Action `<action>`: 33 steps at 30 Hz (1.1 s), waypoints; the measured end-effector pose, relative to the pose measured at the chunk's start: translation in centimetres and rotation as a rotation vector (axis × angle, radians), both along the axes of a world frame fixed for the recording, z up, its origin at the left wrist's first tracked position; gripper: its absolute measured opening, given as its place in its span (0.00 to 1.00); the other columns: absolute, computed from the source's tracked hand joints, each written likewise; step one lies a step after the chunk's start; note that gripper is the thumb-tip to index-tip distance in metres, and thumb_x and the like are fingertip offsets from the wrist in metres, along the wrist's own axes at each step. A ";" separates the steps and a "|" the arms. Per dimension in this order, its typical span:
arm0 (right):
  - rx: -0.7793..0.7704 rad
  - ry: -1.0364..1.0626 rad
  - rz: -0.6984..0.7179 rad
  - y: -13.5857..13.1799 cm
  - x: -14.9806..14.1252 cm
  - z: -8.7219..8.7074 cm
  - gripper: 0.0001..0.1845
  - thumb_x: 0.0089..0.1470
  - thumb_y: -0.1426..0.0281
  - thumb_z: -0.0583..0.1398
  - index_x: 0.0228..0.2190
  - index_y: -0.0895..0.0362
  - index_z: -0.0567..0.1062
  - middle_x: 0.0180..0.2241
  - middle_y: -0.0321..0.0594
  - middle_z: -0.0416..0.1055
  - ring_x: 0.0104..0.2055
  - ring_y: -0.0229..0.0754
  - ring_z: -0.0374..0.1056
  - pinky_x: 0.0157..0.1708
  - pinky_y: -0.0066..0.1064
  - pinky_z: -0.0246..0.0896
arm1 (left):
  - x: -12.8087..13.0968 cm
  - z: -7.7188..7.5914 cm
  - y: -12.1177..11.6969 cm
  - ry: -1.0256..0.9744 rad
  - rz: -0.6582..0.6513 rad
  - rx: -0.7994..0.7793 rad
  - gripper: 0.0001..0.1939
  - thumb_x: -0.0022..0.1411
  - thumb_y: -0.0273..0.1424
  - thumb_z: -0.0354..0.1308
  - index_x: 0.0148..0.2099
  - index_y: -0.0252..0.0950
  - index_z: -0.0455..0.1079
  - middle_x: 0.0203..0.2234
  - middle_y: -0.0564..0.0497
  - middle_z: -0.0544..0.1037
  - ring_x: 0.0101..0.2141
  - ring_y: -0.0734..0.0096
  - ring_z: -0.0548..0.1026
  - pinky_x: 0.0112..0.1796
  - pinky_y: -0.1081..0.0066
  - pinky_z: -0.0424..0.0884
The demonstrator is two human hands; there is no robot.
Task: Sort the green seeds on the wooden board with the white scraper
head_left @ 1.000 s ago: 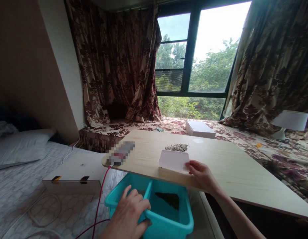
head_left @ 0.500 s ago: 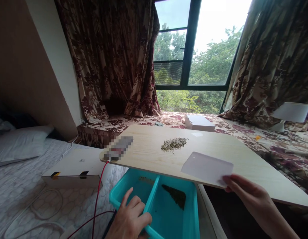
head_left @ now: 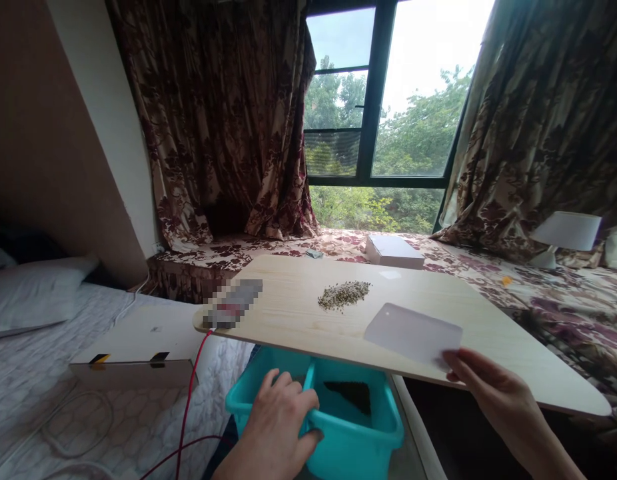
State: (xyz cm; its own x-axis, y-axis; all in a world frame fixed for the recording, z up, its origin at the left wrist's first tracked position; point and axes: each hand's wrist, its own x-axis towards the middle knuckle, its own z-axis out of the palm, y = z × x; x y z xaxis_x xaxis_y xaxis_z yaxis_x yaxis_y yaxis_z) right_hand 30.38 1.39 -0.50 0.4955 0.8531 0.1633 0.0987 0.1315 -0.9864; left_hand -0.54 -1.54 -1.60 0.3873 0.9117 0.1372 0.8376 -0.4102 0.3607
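Note:
My left hand (head_left: 278, 420) grips the near rim of a teal two-compartment bin (head_left: 356, 433) where the divider meets it, thumb outside and fingers over the edge. Dark green small grains (head_left: 356, 395) lie in the bin's right compartment; my hand hides most of the left one. Between thumb and fingers, my right hand (head_left: 481, 380) pinches the corner of a thin whitish plastic sheet (head_left: 413, 331) above the table's near edge. A loose heap of mixed pale and greenish grains (head_left: 344, 295) is spread on the wooden tabletop (head_left: 283, 280), left of the sheet.
On the tabletop's left end lies a pixelated object (head_left: 234, 305) with a red cable (head_left: 191, 393) hanging down. A white box (head_left: 138, 340) rests on the bed (head_left: 38, 360). Behind are another white box (head_left: 394, 251), a lamp (head_left: 567, 231) and curtains (head_left: 228, 120).
My left hand has closed over the bin's near rim, and the bin has tilted, its near wall now showing. The right hand still holds the sheet in nearly the same place.

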 end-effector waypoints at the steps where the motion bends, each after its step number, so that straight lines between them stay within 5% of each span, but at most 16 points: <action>1: 0.004 -0.004 -0.013 0.3 0.0 0.3 0.15 0.25 0.62 0.71 0.21 0.55 0.80 0.19 0.38 0.77 0.18 0.40 0.70 0.19 0.28 0.69 | 0.0 -0.2 -0.1 -0.003 -0.002 0.001 0.05 0.53 0.29 0.61 0.32 0.41 0.69 0.30 0.56 0.72 0.39 0.62 0.68 0.52 0.55 0.55; 5: 0.048 -0.075 -0.018 2.5 -0.9 1.0 0.13 0.28 0.62 0.69 0.21 0.57 0.80 0.20 0.39 0.77 0.18 0.39 0.68 0.19 0.28 0.67 | 0.3 -1.5 -0.2 0.009 -0.062 0.021 0.05 0.53 0.31 0.63 0.33 0.42 0.69 0.30 0.55 0.72 0.40 0.63 0.68 0.56 0.52 0.50; 13: 0.056 -0.254 0.100 6.0 -2.7 -0.4 0.16 0.38 0.58 0.62 0.26 0.58 0.80 0.24 0.40 0.78 0.22 0.40 0.70 0.22 0.30 0.69 | 0.5 -4.2 0.8 0.147 -0.208 0.057 0.15 0.48 0.43 0.67 0.37 0.44 0.71 0.29 0.55 0.72 0.39 0.61 0.68 0.56 0.45 0.46; 33: 0.085 -0.443 0.162 7.4 -3.7 -0.8 0.17 0.46 0.60 0.58 0.29 0.59 0.79 0.25 0.41 0.77 0.27 0.43 0.71 0.27 0.31 0.67 | 0.2 -5.1 0.9 0.168 -0.215 0.077 0.15 0.47 0.43 0.67 0.36 0.44 0.71 0.28 0.55 0.72 0.38 0.62 0.68 0.56 0.45 0.46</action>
State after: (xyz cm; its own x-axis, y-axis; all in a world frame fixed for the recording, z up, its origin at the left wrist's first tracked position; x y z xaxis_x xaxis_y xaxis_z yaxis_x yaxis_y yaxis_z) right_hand 26.71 8.76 -1.30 0.2241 0.8883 0.4008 0.4783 0.2580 -0.8394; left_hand -0.34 -0.66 -6.71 0.5942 0.7952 0.1209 0.7735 -0.6061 0.1851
